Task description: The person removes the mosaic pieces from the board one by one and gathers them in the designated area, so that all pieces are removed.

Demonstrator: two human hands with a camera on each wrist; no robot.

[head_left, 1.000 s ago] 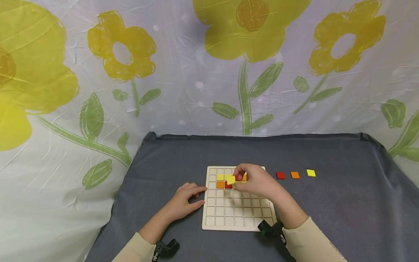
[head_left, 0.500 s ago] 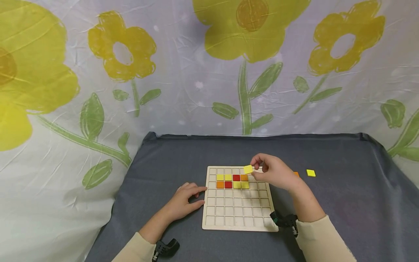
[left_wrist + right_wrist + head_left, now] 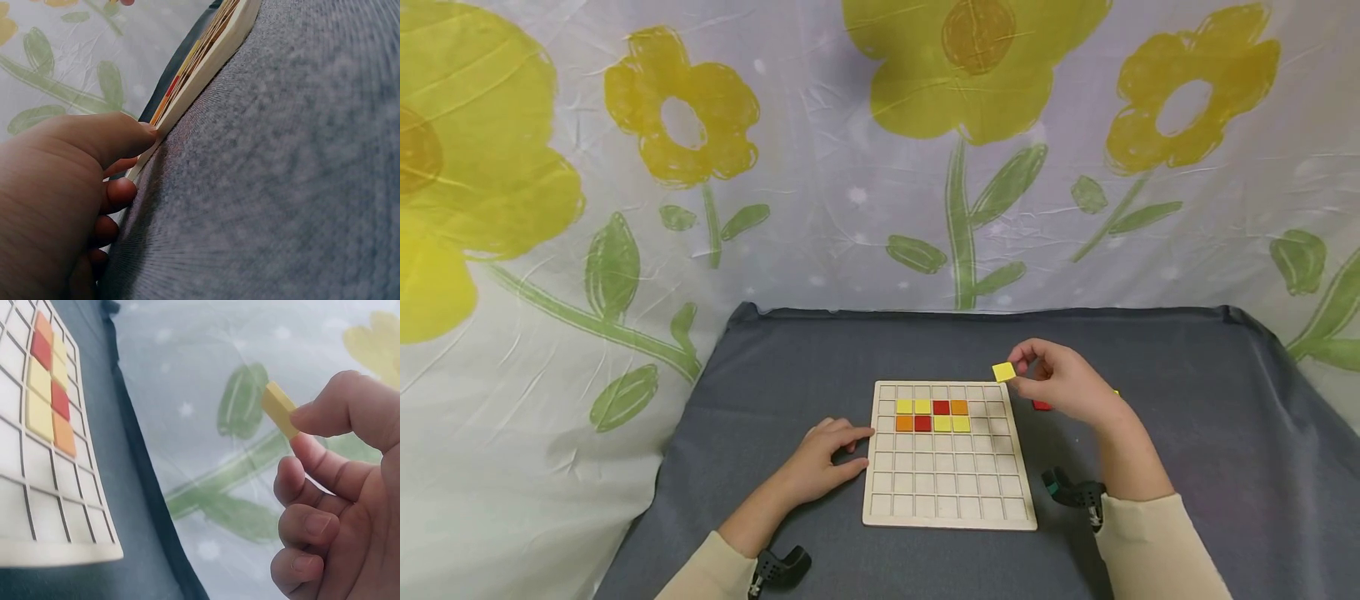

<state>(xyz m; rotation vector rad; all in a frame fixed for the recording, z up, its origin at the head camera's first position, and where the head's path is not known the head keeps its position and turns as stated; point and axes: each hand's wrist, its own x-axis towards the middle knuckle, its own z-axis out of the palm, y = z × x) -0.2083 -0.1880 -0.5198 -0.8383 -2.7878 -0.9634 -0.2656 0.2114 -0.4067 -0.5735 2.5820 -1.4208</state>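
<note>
Between thumb and forefinger my right hand [image 3: 1067,385] pinches a yellow square tile [image 3: 1003,372], held in the air by the upper right corner of a wooden grid board [image 3: 949,505]. The right wrist view shows this yellow tile [image 3: 280,409] edge-on, with the other fingers curled beneath. Two rows of tiles lie in the board's upper cells; among them are a red tile [image 3: 942,407], an orange tile [image 3: 905,423] and a yellow tile [image 3: 961,423]. My left hand [image 3: 823,462] rests on the cloth, with its thumb and forefinger touching the board's left edge.
A red tile [image 3: 1042,405] lies on the dark grey cloth [image 3: 820,358] right of the board, partly behind my right hand. A sliver of another yellow tile [image 3: 1116,392] shows past that hand. Behind the table hangs a flowered sheet [image 3: 820,167].
My right hand has lifted away from the tile rows and moved right and toward the back, carrying the yellow tile. Both rows are now uncovered. The left hand has stayed in place.
</note>
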